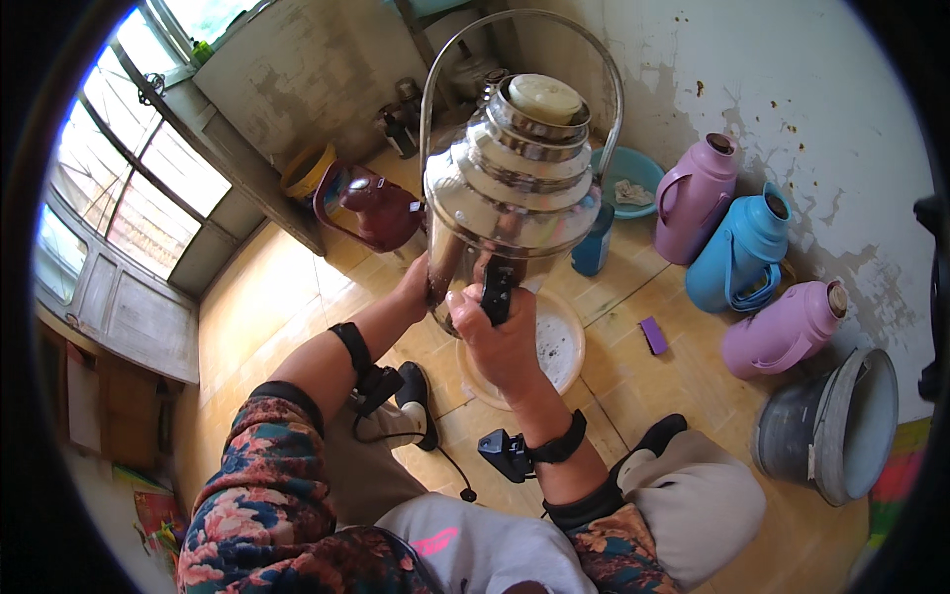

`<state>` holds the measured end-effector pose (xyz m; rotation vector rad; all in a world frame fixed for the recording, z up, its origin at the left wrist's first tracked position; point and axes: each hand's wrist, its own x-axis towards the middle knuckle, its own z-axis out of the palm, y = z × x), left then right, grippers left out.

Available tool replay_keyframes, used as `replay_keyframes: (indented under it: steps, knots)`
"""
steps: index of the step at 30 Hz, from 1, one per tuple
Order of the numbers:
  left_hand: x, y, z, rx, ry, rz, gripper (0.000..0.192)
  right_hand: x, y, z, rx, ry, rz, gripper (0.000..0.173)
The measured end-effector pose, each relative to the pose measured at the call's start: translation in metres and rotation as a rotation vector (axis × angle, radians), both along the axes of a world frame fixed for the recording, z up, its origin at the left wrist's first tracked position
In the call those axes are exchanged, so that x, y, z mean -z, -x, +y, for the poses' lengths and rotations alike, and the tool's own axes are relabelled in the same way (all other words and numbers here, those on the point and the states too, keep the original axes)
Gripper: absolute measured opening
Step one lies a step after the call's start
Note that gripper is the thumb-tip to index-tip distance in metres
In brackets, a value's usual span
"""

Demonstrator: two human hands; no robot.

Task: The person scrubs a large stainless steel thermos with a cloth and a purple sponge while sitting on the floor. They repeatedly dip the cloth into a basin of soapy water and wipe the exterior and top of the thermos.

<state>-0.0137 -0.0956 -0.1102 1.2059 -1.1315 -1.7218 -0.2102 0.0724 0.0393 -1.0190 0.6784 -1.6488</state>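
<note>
A shiny stainless-steel thermos flask [512,193] is held up in front of me, tilted, with a pale stopper [545,99] in its mouth. Its tall metal carrying handle [424,96] arches over the top. My right hand [499,334] grips the black side handle [497,291] low on the body. At the flask's left side is my left hand [417,288], holding it; the fingers are hidden behind the steel. Under the flask, a round basin [577,356] of whitish, foamy water with dark specks stands on the floor, partly covered by my right hand and the flask.
Two pink thermos flasks [694,200] and a blue one [742,252] line the right wall, beside dark buckets [794,438]. A purple brush [654,335] lies on the tiles. Beyond are a maroon flask [382,215], a turquoise basin [646,167] and a blue bottle [592,245].
</note>
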Motion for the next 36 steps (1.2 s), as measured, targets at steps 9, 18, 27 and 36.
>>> replay_keyframes:
  steps: [9, 18, 27, 36]
  knots:
    - [0.02, -0.015, -0.013, 0.118, -0.076, 0.122, 0.021, 0.002, 0.0, 0.002, 0.0, -0.064, 0.008, 0.034]
    - [0.005, -0.004, 0.0, 0.062, -0.116, 0.107, 0.027, 0.008, -0.002, 0.0, -0.031, -0.083, -0.054, 0.033]
    - [-0.082, 0.039, 0.043, 0.249, -0.127, 0.376, 0.032, 0.011, -0.001, -0.003, -0.04, -0.08, -0.078, 0.034]
    - [-0.072, 0.035, 0.035, 0.291, -0.012, 0.169, 0.037, 0.014, 0.0, -0.005, -0.03, -0.069, -0.064, 0.035]
